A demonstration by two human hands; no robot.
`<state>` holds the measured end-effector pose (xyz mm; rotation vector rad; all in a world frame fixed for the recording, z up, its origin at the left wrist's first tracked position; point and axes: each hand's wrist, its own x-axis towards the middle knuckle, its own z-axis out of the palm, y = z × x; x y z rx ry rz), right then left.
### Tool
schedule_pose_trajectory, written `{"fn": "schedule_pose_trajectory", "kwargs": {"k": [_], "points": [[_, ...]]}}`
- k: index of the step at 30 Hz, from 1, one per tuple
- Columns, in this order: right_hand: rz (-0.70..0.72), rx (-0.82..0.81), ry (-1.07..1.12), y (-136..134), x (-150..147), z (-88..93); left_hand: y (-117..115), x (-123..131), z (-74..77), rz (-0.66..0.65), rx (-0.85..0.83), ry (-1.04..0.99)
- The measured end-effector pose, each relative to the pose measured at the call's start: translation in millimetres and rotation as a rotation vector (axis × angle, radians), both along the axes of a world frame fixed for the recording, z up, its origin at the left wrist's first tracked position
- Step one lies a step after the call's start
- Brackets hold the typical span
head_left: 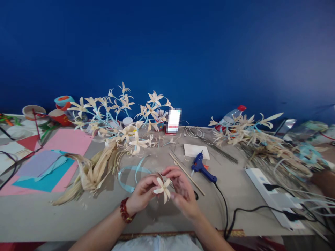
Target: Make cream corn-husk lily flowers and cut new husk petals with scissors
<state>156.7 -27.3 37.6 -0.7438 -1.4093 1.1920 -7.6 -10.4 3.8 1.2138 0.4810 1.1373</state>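
Both hands meet over the grey table (39, 216), pinching a small cream flower of dried husk petals (163, 189): the left hand (142, 193) grips it from the left, the right hand (183, 191) curls closed around its right side. A blue glue gun (202, 167) lies just right of them, a light blue ribbon loop (131, 174) just left.
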Motion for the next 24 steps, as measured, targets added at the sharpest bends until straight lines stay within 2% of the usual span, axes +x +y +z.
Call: {"fn": "schedule_pose_trajectory", "kwargs": {"k": [4,7,12,18,24], "points": [[-0.17,-0.017,0.038,-6.3,3.1,-0.7,0.2,0.9,4.0,-0.026,-0.015,-0.036],[-0.156,-0.053,-0.003,-12.4,2.1,2.0,-0.2,0.7,2.0,-0.04,-0.057,-0.037],[-0.155,-0.089,-0.055,-15.8,4.5,2.0,0.8,1.1,-7.3,-0.048,-0.236,-0.159],[-0.218,-0.195,-0.05,-11.9,14.4,-6.8,3.4,2.6,-5.1,-0.039,-0.279,-0.185],[-0.323,-0.192,-0.136,-11.9,19.7,0.5,3.1,4.5,-3.4,-0.048,-0.298,-0.191]]}}
